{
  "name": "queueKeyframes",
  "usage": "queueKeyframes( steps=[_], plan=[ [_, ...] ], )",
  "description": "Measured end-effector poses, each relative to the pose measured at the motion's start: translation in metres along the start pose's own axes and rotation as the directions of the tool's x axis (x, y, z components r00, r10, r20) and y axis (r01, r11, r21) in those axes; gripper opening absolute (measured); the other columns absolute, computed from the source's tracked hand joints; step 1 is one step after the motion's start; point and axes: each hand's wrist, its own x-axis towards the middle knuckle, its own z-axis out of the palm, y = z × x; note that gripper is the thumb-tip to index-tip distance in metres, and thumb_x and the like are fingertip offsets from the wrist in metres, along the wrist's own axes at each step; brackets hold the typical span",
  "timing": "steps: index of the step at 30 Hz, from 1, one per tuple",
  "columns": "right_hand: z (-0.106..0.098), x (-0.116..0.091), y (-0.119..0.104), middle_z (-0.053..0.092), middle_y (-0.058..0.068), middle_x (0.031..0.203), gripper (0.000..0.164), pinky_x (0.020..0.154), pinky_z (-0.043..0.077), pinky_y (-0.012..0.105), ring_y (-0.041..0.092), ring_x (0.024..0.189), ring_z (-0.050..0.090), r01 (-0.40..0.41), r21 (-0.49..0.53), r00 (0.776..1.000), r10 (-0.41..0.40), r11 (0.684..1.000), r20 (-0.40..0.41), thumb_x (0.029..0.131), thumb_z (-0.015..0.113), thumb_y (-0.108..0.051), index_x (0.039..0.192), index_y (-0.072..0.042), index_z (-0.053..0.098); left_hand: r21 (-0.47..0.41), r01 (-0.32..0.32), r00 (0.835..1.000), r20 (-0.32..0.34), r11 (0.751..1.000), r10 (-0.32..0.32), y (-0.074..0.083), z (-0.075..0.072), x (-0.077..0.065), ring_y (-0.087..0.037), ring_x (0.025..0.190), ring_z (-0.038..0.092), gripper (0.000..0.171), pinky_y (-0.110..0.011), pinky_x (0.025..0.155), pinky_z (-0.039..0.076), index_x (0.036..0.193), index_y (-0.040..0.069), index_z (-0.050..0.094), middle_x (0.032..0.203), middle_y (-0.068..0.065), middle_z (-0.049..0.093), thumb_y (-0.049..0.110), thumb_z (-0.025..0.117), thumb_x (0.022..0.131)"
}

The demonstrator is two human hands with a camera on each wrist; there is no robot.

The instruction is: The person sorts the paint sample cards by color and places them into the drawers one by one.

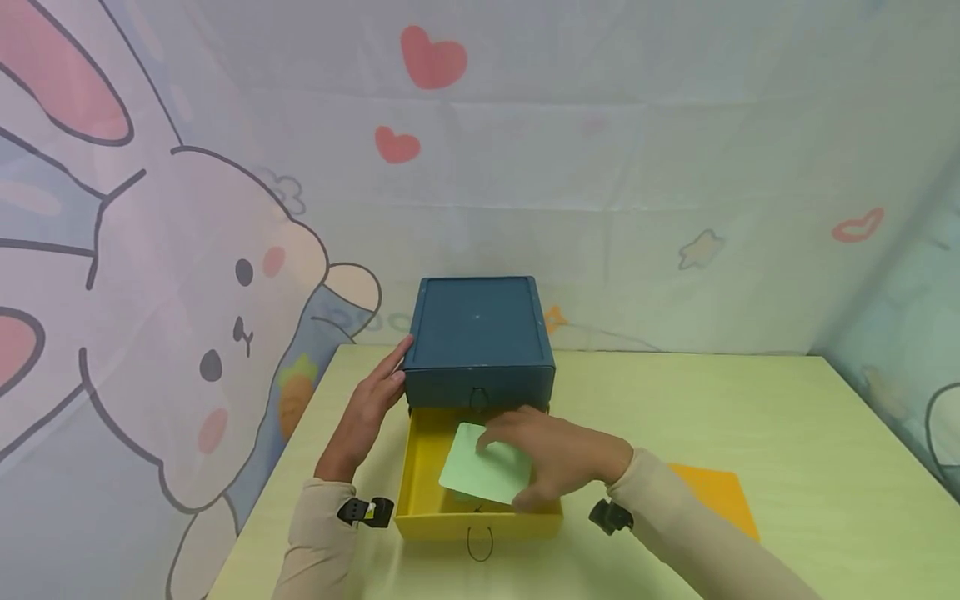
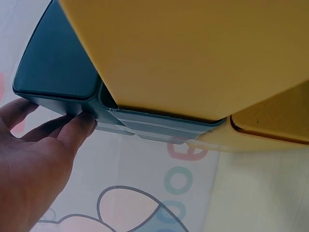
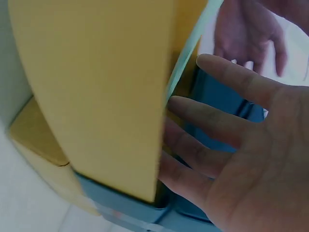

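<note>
A small drawer unit has a dark blue top point(image 1: 480, 321) and a yellow drawer point(image 1: 403, 479) pulled out beneath it. A light green sheet point(image 1: 476, 471) with rounded corners lies tilted over the yellow drawer. My right hand point(image 1: 558, 450) is over the sheet's right part, fingers spread. In the right wrist view, its fingertips point(image 3: 176, 101) are right at the green sheet's thin edge. My left hand point(image 1: 367, 421) rests against the blue unit's left side. The left wrist view shows its fingers point(image 2: 75, 130) fairly straight against the blue casing.
An orange sheet point(image 1: 716, 496) lies on the light yellow-green table point(image 1: 652, 400), partly behind my right forearm. A thin loop handle point(image 1: 480, 546) hangs at the yellow drawer's front. The printed backdrop point(image 1: 600, 167) stands behind the unit. Another yellow section point(image 2: 270, 121) shows below the blue one.
</note>
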Motion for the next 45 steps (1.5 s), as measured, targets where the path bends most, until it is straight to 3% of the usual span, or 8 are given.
queueKeyframes(
  steps=[6,12,18,23,31,41,45],
  plan=[
    [0.008,0.007,0.004,0.059,0.005,0.140,0.066,0.096,0.052,0.038,0.027,0.120,0.051,-0.023,-0.025,1.000,0.023,0.999,-0.012,0.073,0.083,-0.027,0.133,-0.015,0.060,-0.006,-0.001,1.000,0.011,1.000,0.001,0.000,0.001,0.000,-0.033,0.157,0.017,0.055,-0.053,0.124,0.023,0.162,0.021,0.020,0.171,-0.006,0.015,0.035,0.028,0.110],
    [0.019,0.017,0.002,0.061,0.005,0.134,0.069,0.089,0.053,0.036,0.027,0.114,0.054,-0.039,-0.177,0.999,0.033,0.984,-0.037,0.069,0.086,-0.028,0.132,-0.015,0.061,-0.006,-0.013,1.000,0.009,1.000,0.013,0.001,0.001,0.001,-0.033,0.158,0.016,0.054,-0.054,0.125,0.023,0.162,0.021,0.021,0.171,-0.006,0.015,0.035,0.028,0.110],
    [0.029,0.020,0.001,0.062,0.008,0.130,0.074,0.081,0.056,0.040,0.028,0.108,0.056,-0.102,-0.279,0.995,0.093,0.955,-0.047,0.067,0.090,-0.038,0.131,-0.016,0.061,-0.009,-0.009,1.000,0.017,1.000,0.009,0.001,0.002,0.001,-0.032,0.158,0.016,0.054,-0.056,0.125,0.022,0.162,0.022,0.021,0.171,-0.005,0.015,0.035,0.028,0.110],
    [0.032,0.023,0.000,0.062,0.008,0.131,0.080,0.085,0.057,0.042,0.028,0.108,0.057,-0.134,-0.322,0.991,0.127,0.937,-0.042,0.066,0.091,-0.042,0.135,-0.018,0.058,-0.011,-0.019,1.000,0.011,1.000,0.019,0.000,0.003,0.000,-0.033,0.158,0.017,0.054,-0.058,0.124,0.022,0.162,0.021,0.022,0.170,-0.006,0.016,0.035,0.028,0.110],
    [0.035,0.024,-0.001,0.060,0.009,0.133,0.099,0.087,0.059,0.042,0.028,0.109,0.060,-0.116,-0.380,0.993,0.093,0.918,-0.079,0.065,0.092,-0.049,0.146,-0.018,0.045,-0.003,-0.025,1.000,0.009,1.000,0.025,0.000,0.003,0.001,-0.033,0.157,0.018,0.054,-0.056,0.124,0.023,0.162,0.021,0.021,0.170,-0.006,0.016,0.035,0.028,0.110],
    [0.037,0.023,0.002,0.059,0.009,0.133,0.102,0.094,0.057,0.041,0.027,0.113,0.057,-0.103,-0.373,0.993,0.074,0.922,-0.089,0.066,0.090,-0.050,0.150,-0.019,0.041,0.000,-0.017,1.000,0.004,1.000,0.017,0.001,0.002,0.000,-0.035,0.157,0.020,0.054,-0.055,0.124,0.024,0.162,0.020,0.021,0.170,-0.007,0.017,0.035,0.028,0.110],
    [0.032,0.023,0.000,0.059,0.008,0.134,0.093,0.096,0.056,0.041,0.027,0.115,0.058,-0.099,-0.363,0.993,0.067,0.927,-0.100,0.072,0.087,-0.048,0.149,-0.018,0.044,0.003,-0.009,1.000,-0.005,1.000,0.009,0.001,0.000,-0.001,-0.034,0.157,0.020,0.053,-0.054,0.124,0.024,0.162,0.022,0.022,0.170,-0.006,0.017,0.034,0.028,0.110]
  ],
)
